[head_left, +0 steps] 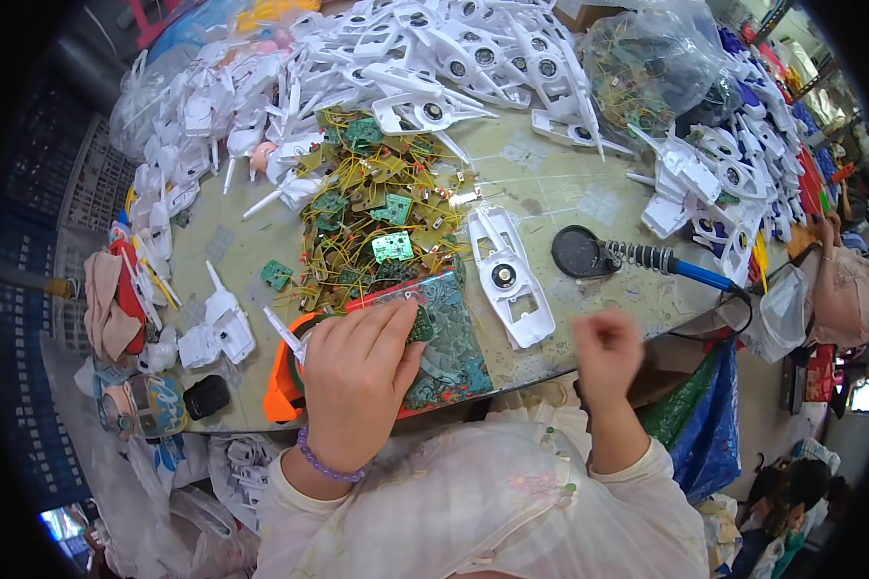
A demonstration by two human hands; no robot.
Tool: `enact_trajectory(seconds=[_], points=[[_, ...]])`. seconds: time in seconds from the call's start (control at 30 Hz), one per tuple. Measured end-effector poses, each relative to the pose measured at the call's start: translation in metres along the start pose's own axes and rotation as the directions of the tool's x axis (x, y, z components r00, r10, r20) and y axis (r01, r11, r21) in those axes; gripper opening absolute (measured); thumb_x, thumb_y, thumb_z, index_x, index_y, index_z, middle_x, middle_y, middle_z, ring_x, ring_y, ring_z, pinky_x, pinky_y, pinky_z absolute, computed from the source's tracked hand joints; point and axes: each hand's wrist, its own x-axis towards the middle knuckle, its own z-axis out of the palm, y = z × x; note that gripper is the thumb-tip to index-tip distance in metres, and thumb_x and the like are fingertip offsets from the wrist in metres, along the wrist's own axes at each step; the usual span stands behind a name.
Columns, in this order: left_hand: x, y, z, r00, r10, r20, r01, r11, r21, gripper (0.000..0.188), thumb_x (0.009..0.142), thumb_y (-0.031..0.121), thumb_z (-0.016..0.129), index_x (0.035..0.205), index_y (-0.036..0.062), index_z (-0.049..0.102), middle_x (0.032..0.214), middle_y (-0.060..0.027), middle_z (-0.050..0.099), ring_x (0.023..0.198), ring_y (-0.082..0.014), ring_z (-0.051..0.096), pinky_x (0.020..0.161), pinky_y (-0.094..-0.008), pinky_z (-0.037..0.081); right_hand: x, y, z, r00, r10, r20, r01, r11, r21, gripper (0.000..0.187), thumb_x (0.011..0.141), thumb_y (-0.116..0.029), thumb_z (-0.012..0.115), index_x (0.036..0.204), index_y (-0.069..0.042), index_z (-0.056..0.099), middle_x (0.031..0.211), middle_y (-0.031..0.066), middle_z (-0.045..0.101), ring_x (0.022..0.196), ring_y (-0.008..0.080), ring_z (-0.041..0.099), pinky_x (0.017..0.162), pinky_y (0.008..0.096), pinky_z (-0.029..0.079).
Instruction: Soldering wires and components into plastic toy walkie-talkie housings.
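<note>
My left hand, with a purple bead bracelet at its wrist, is closed over a small green circuit board. It rests at a worn, greenish flat work plate with a red edge. My right hand is slightly blurred above the table's front edge, fingers curled in; what they hold, if anything, cannot be made out. Between the hands and farther back lies a white plastic housing with a round black speaker in it. Behind the plate spreads a heap of circuit boards with yellow wires.
A soldering iron with a blue handle sits in a spring holder with a black round base. White housings pile up at the back. An orange tape dispenser lies beside my left hand. A plastic bottle stands at the left edge.
</note>
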Motion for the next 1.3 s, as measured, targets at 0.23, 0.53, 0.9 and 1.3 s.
enact_trajectory(seconds=[0.23, 0.53, 0.9, 1.3], points=[[-0.015, -0.012, -0.001, 0.975, -0.041, -0.220, 0.032, 0.999, -0.044, 0.051, 0.066, 0.008, 0.073, 0.116, 0.0055, 0.061, 0.107, -0.0097, 0.061, 0.083, -0.0248, 0.062, 0.070, -0.0361, 0.050, 0.031, -0.020, 0.034, 0.956, 0.142, 0.256, -0.012, 0.893, -0.451, 0.027, 0.081, -0.010, 0.066, 0.107, -0.003, 0.062, 0.064, 0.0103, 0.058, 0.055, 0.0272, 0.057, 0.055, 0.0368, 0.047], [-0.045, -0.044, -0.008, 0.939, -0.141, -0.313, 0.041, 0.952, -0.304, 0.043, 0.065, 0.003, 0.064, 0.108, 0.0016, 0.064, 0.105, -0.0140, 0.060, 0.084, -0.0261, 0.063, 0.072, -0.0341, 0.053, 0.030, -0.096, 0.038, 0.840, 0.001, 0.543, -0.014, 1.000, 0.020, 0.029, 0.077, 0.002, 0.065, 0.106, -0.003, 0.065, 0.060, 0.0019, 0.055, 0.051, 0.0083, 0.052, 0.046, 0.0250, 0.040], [-0.071, -0.062, 0.002, 0.900, -0.206, -0.385, -0.049, 0.829, -0.557, 0.039, 0.071, 0.003, 0.062, 0.108, -0.0008, 0.053, 0.111, -0.0205, 0.058, 0.101, -0.0308, 0.061, 0.090, -0.0377, 0.049, 0.071, -0.138, 0.109, 0.422, -0.562, 0.711, 0.597, 0.763, 0.249, 0.037, 0.069, -0.019, 0.078, 0.097, -0.007, 0.058, 0.091, 0.0093, 0.061, 0.090, 0.0283, 0.058, 0.076, 0.0372, 0.045], [-0.069, -0.066, 0.004, 0.883, -0.294, -0.365, -0.101, 0.641, -0.761, 0.041, 0.074, -0.006, 0.056, 0.112, 0.0010, 0.045, 0.121, -0.0200, 0.046, 0.108, -0.0295, 0.058, 0.095, -0.0399, 0.046, 0.069, -0.132, 0.135, 0.352, -0.435, 0.829, 0.358, 0.881, 0.310, 0.020, 0.073, -0.007, 0.071, 0.087, -0.010, 0.057, 0.081, 0.0029, 0.058, 0.083, 0.0236, 0.057, 0.085, 0.0379, 0.040]])
